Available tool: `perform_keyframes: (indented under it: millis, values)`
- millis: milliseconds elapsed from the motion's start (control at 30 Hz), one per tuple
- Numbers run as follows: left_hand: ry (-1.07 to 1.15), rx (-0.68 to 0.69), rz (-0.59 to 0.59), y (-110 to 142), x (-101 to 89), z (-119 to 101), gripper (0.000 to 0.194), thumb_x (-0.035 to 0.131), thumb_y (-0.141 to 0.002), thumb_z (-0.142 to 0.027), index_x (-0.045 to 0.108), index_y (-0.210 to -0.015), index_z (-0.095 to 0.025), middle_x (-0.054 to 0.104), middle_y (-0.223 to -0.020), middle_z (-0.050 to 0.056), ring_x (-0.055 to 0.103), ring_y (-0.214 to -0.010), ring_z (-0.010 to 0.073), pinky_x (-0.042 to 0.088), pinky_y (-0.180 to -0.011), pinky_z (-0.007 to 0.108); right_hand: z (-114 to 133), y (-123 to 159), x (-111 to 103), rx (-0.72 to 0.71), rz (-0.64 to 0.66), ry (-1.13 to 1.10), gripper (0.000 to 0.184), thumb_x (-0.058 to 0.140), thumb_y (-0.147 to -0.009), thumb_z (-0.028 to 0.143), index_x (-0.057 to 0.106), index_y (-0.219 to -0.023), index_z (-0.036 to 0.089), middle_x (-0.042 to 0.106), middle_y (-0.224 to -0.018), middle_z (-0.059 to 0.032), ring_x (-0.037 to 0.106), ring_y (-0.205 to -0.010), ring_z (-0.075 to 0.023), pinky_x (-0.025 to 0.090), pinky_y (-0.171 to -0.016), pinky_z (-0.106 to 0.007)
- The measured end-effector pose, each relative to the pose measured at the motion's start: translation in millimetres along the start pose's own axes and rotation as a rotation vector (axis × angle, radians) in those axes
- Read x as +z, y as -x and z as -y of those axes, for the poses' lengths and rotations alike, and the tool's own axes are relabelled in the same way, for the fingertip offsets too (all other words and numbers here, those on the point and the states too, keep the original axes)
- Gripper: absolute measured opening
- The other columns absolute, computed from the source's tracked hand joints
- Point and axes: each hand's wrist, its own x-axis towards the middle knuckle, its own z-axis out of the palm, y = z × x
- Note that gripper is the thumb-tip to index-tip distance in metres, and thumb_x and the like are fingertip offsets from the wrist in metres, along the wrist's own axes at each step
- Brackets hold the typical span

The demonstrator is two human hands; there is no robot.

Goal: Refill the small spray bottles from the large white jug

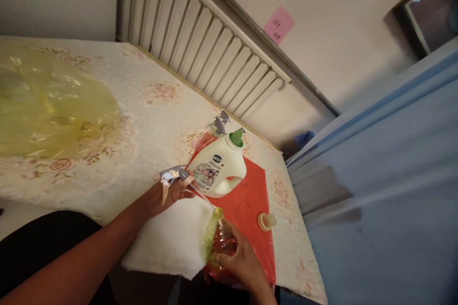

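My left hand [171, 192] is closed around a grey and peach trigger spray head [178, 175]. Its thin clear tube slants down to the mouth of a see-through yellowish bottle [218, 233]; I cannot tell how far inside the tube reaches. My right hand [239, 257] wraps round the lower body of this bottle and holds it upright over a red sheet [252, 190]. Just behind stands a white detergent jug [214, 167] with its green spout bare. A pale cap [266, 221] lies on the sheet's right side.
More spray bottles with grey heads [219, 126] stand behind the jug. A white cloth [171, 238] lies at the front edge of the flowered tablecloth [153, 119]. On the left is a yellow plastic bag [53, 105]. A radiator [200, 33] and blue curtain [375, 176] border the table.
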Motion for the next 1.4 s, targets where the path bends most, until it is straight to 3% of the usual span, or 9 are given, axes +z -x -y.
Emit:
perform_keyframes:
  millis: [133,333,667,900,1033,1267,1400]
  values:
    - [-0.095,-0.040,-0.181,18,33.4,5,0.041,0.089,-0.068,-0.039,0.070,-0.100,-0.021,0.069,-0.089,0.003,0.066,-0.080,0.0175,0.056,-0.072,0.031,-10,11,-9,-0.030,-0.010,-0.026,0.076,0.073,-0.060,0.012,0.060,-0.134,0.023,0.072,-0.124,-0.0051,0.068,-0.109,-0.0269,0.053,-0.097,-0.040]
    - [-0.183,-0.086,-0.224,23,85.1,18,0.041,0.088,-0.069,-0.040,0.070,-0.097,-0.018,0.068,-0.091,0.005,0.063,-0.075,0.0159,0.051,-0.067,0.030,-29,30,-24,0.014,-0.064,-0.024,0.082,0.071,-0.057,0.013,0.057,-0.138,0.018,0.068,-0.129,-0.0082,0.067,-0.109,-0.0294,0.054,-0.094,-0.042]
    - [-0.291,-0.217,-0.024,-12,150.9,69,0.033,0.083,-0.076,-0.040,0.067,-0.092,-0.016,0.067,-0.086,0.004,0.058,-0.065,0.0098,0.046,-0.063,0.024,-68,69,-49,-0.015,-0.169,-0.060,0.078,0.070,-0.058,0.010,0.061,-0.134,0.020,0.066,-0.134,-0.0072,0.058,-0.126,-0.0298,0.042,-0.111,-0.043]
    - [-0.216,-0.248,0.011,-32,175.9,113,0.032,0.077,-0.083,-0.043,0.062,-0.096,-0.017,0.070,-0.087,0.005,0.061,-0.062,0.0097,0.047,-0.057,0.020,-95,80,-64,-0.017,-0.267,-0.087,0.079,0.071,-0.059,0.011,0.059,-0.136,0.021,0.063,-0.138,-0.0074,0.054,-0.132,-0.0294,0.038,-0.115,-0.043]
    - [-0.226,-0.273,0.000,-40,185.6,125,0.035,0.076,-0.082,-0.045,0.061,-0.095,-0.016,0.070,-0.080,0.003,0.052,-0.047,0.0049,0.038,-0.044,0.016,-102,84,-68,-0.023,-0.293,-0.122,0.077,0.070,-0.060,0.011,0.059,-0.136,0.021,0.064,-0.136,-0.0074,0.055,-0.131,-0.0296,0.037,-0.115,-0.043]
    - [-0.240,-0.397,-0.274,-60,197.7,138,0.021,0.071,-0.088,-0.031,0.056,-0.088,-0.017,0.066,-0.066,0.001,0.056,-0.046,0.0065,0.043,-0.046,0.015,-115,87,-68,0.005,-0.204,-0.231,0.085,0.068,-0.057,0.008,0.056,-0.141,0.020,0.065,-0.136,-0.0073,0.054,-0.132,-0.0295,0.038,-0.114,-0.041]
    - [-0.269,-0.405,-0.309,-80,200.3,141,0.020,0.066,-0.090,-0.032,0.052,-0.086,-0.019,0.066,-0.065,0.000,0.054,-0.044,0.0058,0.041,-0.044,0.014,-129,89,-69,-0.026,-0.190,-0.297,0.089,0.067,-0.055,0.008,0.055,-0.142,0.021,0.065,-0.137,-0.0075,0.056,-0.131,-0.0305,0.041,-0.112,-0.041]
